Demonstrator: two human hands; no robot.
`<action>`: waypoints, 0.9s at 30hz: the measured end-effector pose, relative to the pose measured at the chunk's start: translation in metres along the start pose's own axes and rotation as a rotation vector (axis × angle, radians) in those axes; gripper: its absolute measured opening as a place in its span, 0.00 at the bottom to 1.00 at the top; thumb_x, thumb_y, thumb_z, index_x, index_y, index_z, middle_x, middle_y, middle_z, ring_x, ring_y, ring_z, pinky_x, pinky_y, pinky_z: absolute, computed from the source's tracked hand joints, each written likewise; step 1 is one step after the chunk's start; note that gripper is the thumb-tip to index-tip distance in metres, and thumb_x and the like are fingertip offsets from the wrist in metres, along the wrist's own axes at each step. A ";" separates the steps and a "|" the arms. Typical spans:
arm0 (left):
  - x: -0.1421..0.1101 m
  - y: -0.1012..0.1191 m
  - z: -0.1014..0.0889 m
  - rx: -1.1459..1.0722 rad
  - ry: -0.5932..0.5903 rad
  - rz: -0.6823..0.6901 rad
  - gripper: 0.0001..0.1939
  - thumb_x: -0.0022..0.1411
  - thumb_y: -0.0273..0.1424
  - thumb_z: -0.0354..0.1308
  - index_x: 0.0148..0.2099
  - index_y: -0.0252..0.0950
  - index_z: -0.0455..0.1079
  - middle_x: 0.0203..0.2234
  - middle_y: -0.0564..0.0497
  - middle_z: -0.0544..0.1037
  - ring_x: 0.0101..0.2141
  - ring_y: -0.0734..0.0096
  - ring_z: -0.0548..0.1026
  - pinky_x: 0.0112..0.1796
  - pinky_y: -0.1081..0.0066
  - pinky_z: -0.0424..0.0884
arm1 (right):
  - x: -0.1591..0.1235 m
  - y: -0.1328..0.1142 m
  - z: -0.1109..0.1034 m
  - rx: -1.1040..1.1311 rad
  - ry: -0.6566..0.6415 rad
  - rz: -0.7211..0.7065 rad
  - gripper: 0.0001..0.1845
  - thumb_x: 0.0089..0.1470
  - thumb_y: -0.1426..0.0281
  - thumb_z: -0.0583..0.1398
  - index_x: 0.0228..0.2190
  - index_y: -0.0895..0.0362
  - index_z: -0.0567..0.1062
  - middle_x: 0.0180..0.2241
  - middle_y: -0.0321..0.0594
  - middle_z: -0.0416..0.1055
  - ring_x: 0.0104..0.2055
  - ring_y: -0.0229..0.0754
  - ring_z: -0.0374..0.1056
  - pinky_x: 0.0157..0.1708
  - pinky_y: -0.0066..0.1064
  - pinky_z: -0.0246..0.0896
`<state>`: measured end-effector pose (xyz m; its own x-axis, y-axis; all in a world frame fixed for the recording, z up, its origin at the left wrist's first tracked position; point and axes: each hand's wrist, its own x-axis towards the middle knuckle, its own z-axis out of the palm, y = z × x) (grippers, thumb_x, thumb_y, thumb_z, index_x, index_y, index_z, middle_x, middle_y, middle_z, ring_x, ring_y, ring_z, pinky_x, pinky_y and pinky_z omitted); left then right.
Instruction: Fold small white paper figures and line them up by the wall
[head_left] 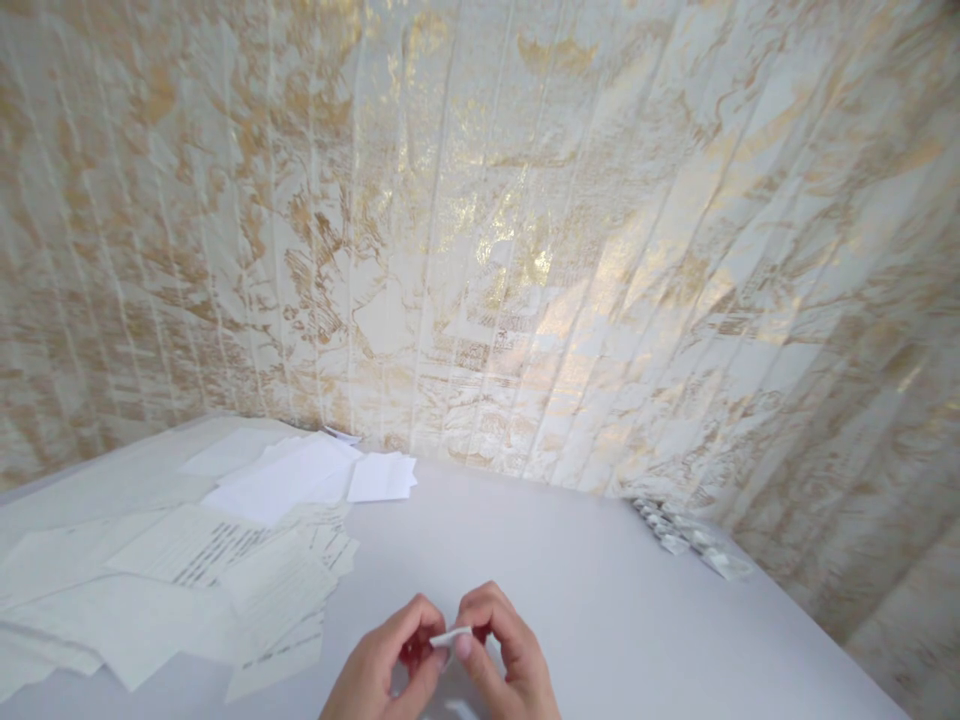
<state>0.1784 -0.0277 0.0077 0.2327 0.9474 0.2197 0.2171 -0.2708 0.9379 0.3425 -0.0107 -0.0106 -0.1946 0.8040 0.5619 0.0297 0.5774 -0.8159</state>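
Note:
Low in the head view, my left hand point(397, 660) and my right hand point(510, 655) meet over the white table point(600, 610). Between their fingertips is a small folded strip of white paper point(448, 636). My right thumb and forefinger pinch its right end. The left fingers and thumb close on it from the other side, and their exact contact is partly hidden. Below the hands, at the bottom edge of the picture, a blurred white scrap point(460, 709) shows.
Overlapping printed sheets point(277, 590) cover the left of the table. Behind them lie blank white papers point(289, 475) and a small white stack point(381, 477). Silvery blister packs point(694, 540) rest at the back right. A gold-patterned curtain point(480, 250) hangs along the far edge.

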 end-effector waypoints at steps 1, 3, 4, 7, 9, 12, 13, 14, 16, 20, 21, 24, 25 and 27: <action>0.001 -0.002 -0.001 -0.016 0.019 0.005 0.08 0.62 0.36 0.54 0.32 0.41 0.61 0.25 0.59 0.64 0.29 0.69 0.65 0.34 0.72 0.62 | 0.001 -0.001 -0.001 -0.023 -0.015 -0.051 0.12 0.62 0.59 0.61 0.31 0.53 0.78 0.30 0.36 0.66 0.32 0.41 0.64 0.33 0.31 0.59; 0.001 -0.005 -0.002 -0.046 0.042 0.005 0.08 0.61 0.37 0.55 0.33 0.42 0.62 0.26 0.58 0.65 0.31 0.68 0.67 0.35 0.72 0.63 | 0.001 -0.002 -0.004 -0.064 -0.022 -0.096 0.06 0.61 0.68 0.61 0.33 0.51 0.80 0.34 0.38 0.67 0.36 0.43 0.66 0.37 0.31 0.61; 0.001 -0.006 -0.003 -0.069 0.048 -0.023 0.08 0.63 0.39 0.55 0.36 0.42 0.63 0.28 0.57 0.66 0.32 0.67 0.68 0.36 0.71 0.64 | 0.001 -0.002 -0.005 -0.079 -0.011 -0.093 0.07 0.60 0.72 0.61 0.33 0.51 0.80 0.35 0.38 0.67 0.38 0.43 0.67 0.39 0.32 0.62; -0.001 -0.004 -0.003 -0.184 0.060 -0.171 0.18 0.69 0.49 0.46 0.48 0.42 0.65 0.31 0.55 0.72 0.33 0.65 0.72 0.40 0.69 0.66 | -0.002 0.000 -0.008 -0.097 0.020 -0.062 0.12 0.55 0.79 0.59 0.32 0.51 0.80 0.39 0.40 0.68 0.43 0.46 0.68 0.45 0.35 0.62; -0.001 -0.003 -0.001 -0.296 0.057 -0.227 0.25 0.67 0.55 0.47 0.52 0.42 0.66 0.32 0.55 0.74 0.34 0.65 0.74 0.41 0.68 0.66 | -0.003 0.001 -0.009 -0.092 0.014 -0.053 0.15 0.52 0.81 0.58 0.32 0.51 0.80 0.39 0.40 0.68 0.44 0.46 0.68 0.46 0.36 0.62; 0.003 -0.007 0.001 -0.434 0.036 -0.176 0.28 0.59 0.55 0.60 0.50 0.39 0.69 0.28 0.56 0.72 0.33 0.65 0.73 0.37 0.69 0.66 | -0.003 0.002 -0.007 -0.078 -0.024 -0.061 0.20 0.47 0.84 0.57 0.30 0.50 0.81 0.40 0.39 0.67 0.43 0.45 0.68 0.44 0.34 0.62; 0.005 -0.009 0.002 -0.458 0.034 -0.160 0.27 0.57 0.53 0.63 0.49 0.38 0.70 0.27 0.56 0.72 0.32 0.65 0.72 0.36 0.69 0.66 | -0.002 0.003 -0.006 -0.073 -0.042 -0.066 0.21 0.47 0.85 0.56 0.29 0.49 0.81 0.40 0.39 0.67 0.42 0.44 0.68 0.43 0.33 0.62; 0.006 -0.012 0.002 -0.466 0.038 -0.146 0.26 0.56 0.51 0.65 0.47 0.37 0.71 0.27 0.56 0.72 0.32 0.65 0.72 0.36 0.69 0.65 | -0.002 0.002 -0.006 -0.070 -0.057 -0.069 0.21 0.46 0.85 0.56 0.28 0.49 0.81 0.40 0.38 0.67 0.41 0.44 0.68 0.42 0.33 0.62; 0.009 -0.015 0.001 -0.447 0.059 -0.130 0.21 0.56 0.47 0.65 0.43 0.37 0.71 0.27 0.55 0.72 0.32 0.66 0.71 0.36 0.69 0.65 | -0.002 0.001 -0.005 -0.081 -0.068 -0.073 0.21 0.48 0.85 0.55 0.28 0.50 0.81 0.40 0.39 0.67 0.41 0.44 0.69 0.41 0.33 0.62; 0.007 -0.014 -0.002 -0.367 0.112 -0.112 0.11 0.56 0.38 0.63 0.39 0.38 0.71 0.25 0.59 0.67 0.30 0.69 0.68 0.35 0.70 0.63 | -0.002 -0.002 -0.005 -0.166 -0.029 -0.109 0.16 0.54 0.80 0.56 0.36 0.50 0.77 0.39 0.39 0.67 0.42 0.44 0.68 0.40 0.31 0.62; 0.006 -0.013 -0.002 -0.348 0.118 -0.108 0.10 0.57 0.36 0.63 0.39 0.38 0.71 0.24 0.59 0.66 0.30 0.69 0.68 0.35 0.70 0.63 | -0.003 -0.002 -0.005 -0.194 -0.023 -0.126 0.14 0.54 0.79 0.57 0.38 0.50 0.75 0.39 0.39 0.68 0.42 0.44 0.68 0.39 0.31 0.62; 0.002 -0.007 0.000 -0.275 0.117 -0.081 0.07 0.58 0.36 0.60 0.39 0.39 0.71 0.24 0.59 0.65 0.29 0.69 0.67 0.34 0.70 0.63 | -0.005 -0.001 -0.002 -0.289 -0.023 -0.178 0.14 0.52 0.77 0.59 0.40 0.50 0.72 0.42 0.39 0.67 0.43 0.45 0.68 0.42 0.31 0.62; 0.001 -0.006 0.000 -0.245 0.115 -0.068 0.07 0.59 0.36 0.59 0.39 0.39 0.71 0.24 0.59 0.65 0.29 0.68 0.67 0.34 0.70 0.63 | -0.005 -0.001 -0.001 -0.319 -0.024 -0.192 0.14 0.52 0.78 0.59 0.39 0.51 0.72 0.42 0.40 0.67 0.44 0.45 0.68 0.43 0.32 0.62; -0.001 -0.005 0.001 -0.186 0.113 -0.046 0.08 0.61 0.37 0.58 0.39 0.40 0.71 0.25 0.59 0.65 0.29 0.68 0.67 0.35 0.70 0.63 | -0.006 0.000 -0.001 -0.356 -0.028 -0.208 0.13 0.53 0.80 0.57 0.37 0.51 0.71 0.42 0.39 0.67 0.43 0.44 0.68 0.44 0.32 0.62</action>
<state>0.1786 -0.0275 0.0028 0.1167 0.9739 0.1945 0.0435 -0.2006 0.9787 0.3441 -0.0154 -0.0137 -0.2585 0.6634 0.7022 0.3237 0.7444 -0.5841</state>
